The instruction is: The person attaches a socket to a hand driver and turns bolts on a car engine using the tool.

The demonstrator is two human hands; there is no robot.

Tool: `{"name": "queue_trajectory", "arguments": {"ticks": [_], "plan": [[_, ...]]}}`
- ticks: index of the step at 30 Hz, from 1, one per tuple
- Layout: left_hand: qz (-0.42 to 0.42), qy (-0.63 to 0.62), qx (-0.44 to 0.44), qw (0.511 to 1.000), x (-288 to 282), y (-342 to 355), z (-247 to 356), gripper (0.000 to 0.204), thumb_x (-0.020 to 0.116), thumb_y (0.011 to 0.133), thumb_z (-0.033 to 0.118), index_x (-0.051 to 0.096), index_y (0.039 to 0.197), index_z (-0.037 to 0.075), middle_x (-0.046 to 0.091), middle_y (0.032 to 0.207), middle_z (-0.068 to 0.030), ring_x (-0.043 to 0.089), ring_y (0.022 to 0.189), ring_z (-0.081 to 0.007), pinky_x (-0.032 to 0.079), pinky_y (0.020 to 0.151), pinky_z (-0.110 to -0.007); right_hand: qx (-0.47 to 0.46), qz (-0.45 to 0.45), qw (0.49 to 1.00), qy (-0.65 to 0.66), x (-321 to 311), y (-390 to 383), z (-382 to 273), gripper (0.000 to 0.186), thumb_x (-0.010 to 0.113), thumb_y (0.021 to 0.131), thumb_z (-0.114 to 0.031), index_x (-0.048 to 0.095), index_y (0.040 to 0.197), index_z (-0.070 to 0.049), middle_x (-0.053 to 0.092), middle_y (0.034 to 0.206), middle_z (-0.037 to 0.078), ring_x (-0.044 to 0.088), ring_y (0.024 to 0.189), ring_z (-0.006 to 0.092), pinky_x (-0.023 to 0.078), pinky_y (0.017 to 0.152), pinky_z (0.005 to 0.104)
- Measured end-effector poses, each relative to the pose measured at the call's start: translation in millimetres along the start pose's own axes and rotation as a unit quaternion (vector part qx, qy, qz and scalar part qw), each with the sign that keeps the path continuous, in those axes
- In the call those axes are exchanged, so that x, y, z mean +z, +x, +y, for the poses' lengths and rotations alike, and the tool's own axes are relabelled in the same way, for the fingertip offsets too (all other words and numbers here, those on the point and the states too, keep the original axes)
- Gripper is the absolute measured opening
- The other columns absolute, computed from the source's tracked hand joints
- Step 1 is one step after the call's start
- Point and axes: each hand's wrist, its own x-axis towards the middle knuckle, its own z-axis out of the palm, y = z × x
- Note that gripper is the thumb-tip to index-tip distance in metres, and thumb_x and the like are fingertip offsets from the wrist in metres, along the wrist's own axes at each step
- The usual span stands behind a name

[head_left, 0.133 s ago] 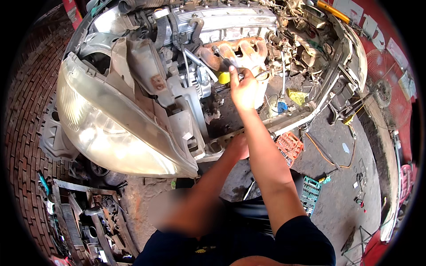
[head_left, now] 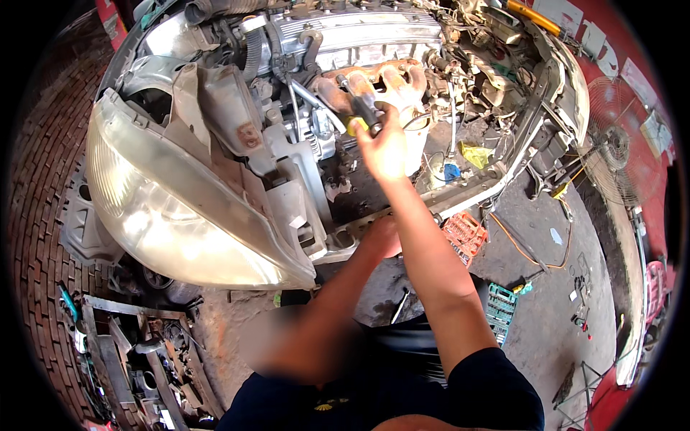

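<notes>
My right hand (head_left: 387,154) is at the engine's front, thumb and fingers around the end of a dark-handled ratchet (head_left: 365,113). The ratchet's metal head reaches the rusty exhaust manifold (head_left: 334,95), below the silver engine cover (head_left: 359,32). Something yellow (head_left: 355,127) shows beside my thumb. Lower down, my left hand (head_left: 386,235) rests at the car's front crossmember (head_left: 352,233), partly behind my right forearm. Its fingers are hidden, so what they hold, if anything, cannot be seen.
A large clouded headlight (head_left: 172,208) stands at the left. On the floor lie an orange tool case (head_left: 465,235) and a teal socket case (head_left: 500,310). A metal frame with scrap parts (head_left: 144,359) sits lower left; a fan (head_left: 611,147) stands right.
The ratchet's handle end has swung down into view, and my right hand's thumb and fingers have spread around it. My left hand stays at the crossmember. The whole view shifts slightly left.
</notes>
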Motion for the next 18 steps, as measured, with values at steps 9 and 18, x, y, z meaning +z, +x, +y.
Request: {"name": "queue_trajectory", "arguments": {"ticks": [9,18], "plan": [[0.031,-0.206,0.005,0.978,19,2,-47,0.043,0.066,0.100,0.037,0.068,0.131,0.007,0.070,0.134,-0.0160,0.066,0.121,-0.0369,0.053,0.102,-0.048,0.109,-0.017,0.994,-0.025,11,-1,-7,0.056,0.078,0.097,-0.047,0.073,0.100,0.009,0.067,0.066,0.018,0.061,0.056,0.0267,0.052,0.061,0.0437],[0.010,0.107,0.108,0.988,-19,-3,46,0.048,0.069,0.100,0.037,0.066,0.133,0.002,0.073,0.132,-0.0149,0.066,0.121,-0.0269,0.051,0.098,-0.044,-0.192,-0.127,0.949,-0.215,-16,9,9,0.052,0.070,0.084,-0.017,0.060,0.135,-0.007,0.071,0.087,0.020,0.073,0.076,0.0406,0.060,0.072,0.0529]]}}
